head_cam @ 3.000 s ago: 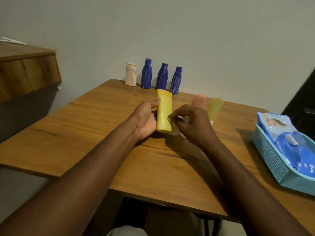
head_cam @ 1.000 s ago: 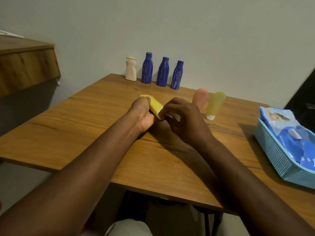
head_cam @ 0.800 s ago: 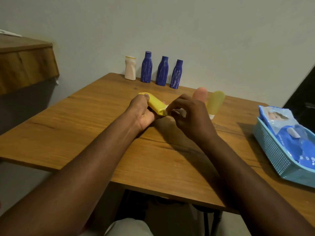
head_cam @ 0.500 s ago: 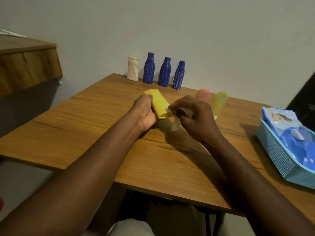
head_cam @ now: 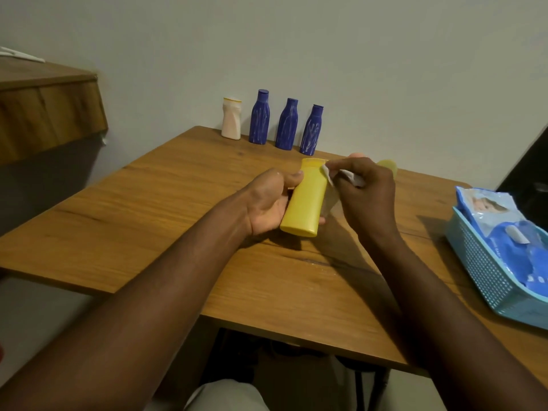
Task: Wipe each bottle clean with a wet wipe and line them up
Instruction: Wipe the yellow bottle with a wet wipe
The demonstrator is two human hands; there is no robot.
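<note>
We see the left hand with its fingers curled around a yellow plastic bottle with flat sides. The thumb lies on the side of the bottle that faces us and the other fingers are behind it. The bottle is held over the middle of the wooden desk. It is tilted, with its lower end toward us and its upper end toward the wall. We cannot tell whether it touches the desk.

The right hand pinches a white wet wipe between its fingertips and presses it on the upper right edge of the yellow bottle. A part of the wipe hangs down along the right side of the bottle.

At the back edge of the desk, four bottles stand upright in one row near the wall: a small white plastic bottle on the left, then a first dark blue plastic bottle, a second dark blue plastic bottle and a third dark blue plastic bottle. They stand close together, but they do not touch.

Behind the right hand, only the tops of a pink bottle and a yellow-green bottle show.

On the right edge of the desk is a light blue plastic basket with small holes, and a blue packet of wipes lies in it.
</note>
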